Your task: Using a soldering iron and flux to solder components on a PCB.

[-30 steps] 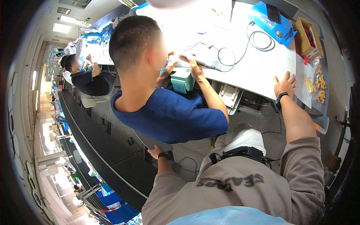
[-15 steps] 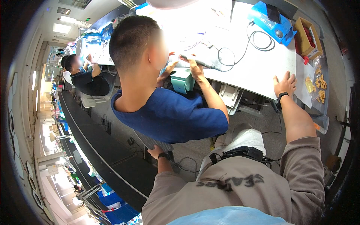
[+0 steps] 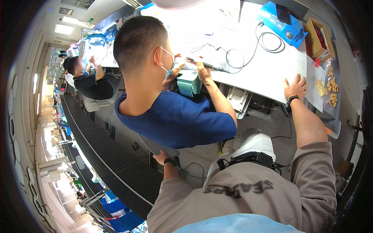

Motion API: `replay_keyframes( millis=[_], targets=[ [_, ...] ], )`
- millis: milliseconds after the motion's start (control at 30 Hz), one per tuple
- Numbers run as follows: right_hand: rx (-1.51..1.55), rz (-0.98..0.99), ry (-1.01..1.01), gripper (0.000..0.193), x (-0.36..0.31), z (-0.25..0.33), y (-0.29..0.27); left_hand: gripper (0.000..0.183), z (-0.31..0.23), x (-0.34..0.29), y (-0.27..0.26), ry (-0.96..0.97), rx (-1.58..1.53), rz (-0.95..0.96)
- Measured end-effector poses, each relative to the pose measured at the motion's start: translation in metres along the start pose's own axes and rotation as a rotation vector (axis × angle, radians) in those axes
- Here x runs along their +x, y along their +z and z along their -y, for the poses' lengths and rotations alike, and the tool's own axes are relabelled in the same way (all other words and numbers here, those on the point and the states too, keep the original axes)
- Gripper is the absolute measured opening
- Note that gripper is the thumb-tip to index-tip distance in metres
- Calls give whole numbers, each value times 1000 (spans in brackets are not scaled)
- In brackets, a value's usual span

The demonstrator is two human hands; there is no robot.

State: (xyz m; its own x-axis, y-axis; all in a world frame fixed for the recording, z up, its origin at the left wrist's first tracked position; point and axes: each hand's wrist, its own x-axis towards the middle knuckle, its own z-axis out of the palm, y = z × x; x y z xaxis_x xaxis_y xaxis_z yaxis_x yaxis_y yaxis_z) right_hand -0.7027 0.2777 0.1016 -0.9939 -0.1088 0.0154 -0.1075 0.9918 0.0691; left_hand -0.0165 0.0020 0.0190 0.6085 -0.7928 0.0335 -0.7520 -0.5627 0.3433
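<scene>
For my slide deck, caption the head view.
Right hand on table, left hand at chair, beside a co-worker holding a dark tool.

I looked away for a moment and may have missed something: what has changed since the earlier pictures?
Nothing has visibly moved, been grasped or been let go. The right hand stays spread on the white tabletop, the left hand at the dark chair back, and the co-worker's hands on the dark corded handpiece.

Person's R hand (image 3: 295, 88) palm-down on table (image 3: 268, 72) nr its edge, fingers spread, R forearm (image 3: 309, 122) bare, angled back from table, L hand (image 3: 160, 157) well apart from table, fingers partly hidden, L forearm (image 3: 170, 171) bare nr wrist
</scene>
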Motion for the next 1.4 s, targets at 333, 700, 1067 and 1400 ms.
replay_keyframes(
  millis=[333,700,1067,1400],
  targets=[
    [-1,-26,-5,85,2,-3,9,55,-6,-4,-5,-12,23,18],
    [8,-37,-7,85,3,-3,9,52,-2,-1,-1,-3,15,-9],
    [3,-25,-8,85,0,-2,5,48,-1,-2,0,4,-18,-36],
    [11,-26,0,84,2,-3,6,51,-6,-8,-5,25,-15,-28]
  ],
)
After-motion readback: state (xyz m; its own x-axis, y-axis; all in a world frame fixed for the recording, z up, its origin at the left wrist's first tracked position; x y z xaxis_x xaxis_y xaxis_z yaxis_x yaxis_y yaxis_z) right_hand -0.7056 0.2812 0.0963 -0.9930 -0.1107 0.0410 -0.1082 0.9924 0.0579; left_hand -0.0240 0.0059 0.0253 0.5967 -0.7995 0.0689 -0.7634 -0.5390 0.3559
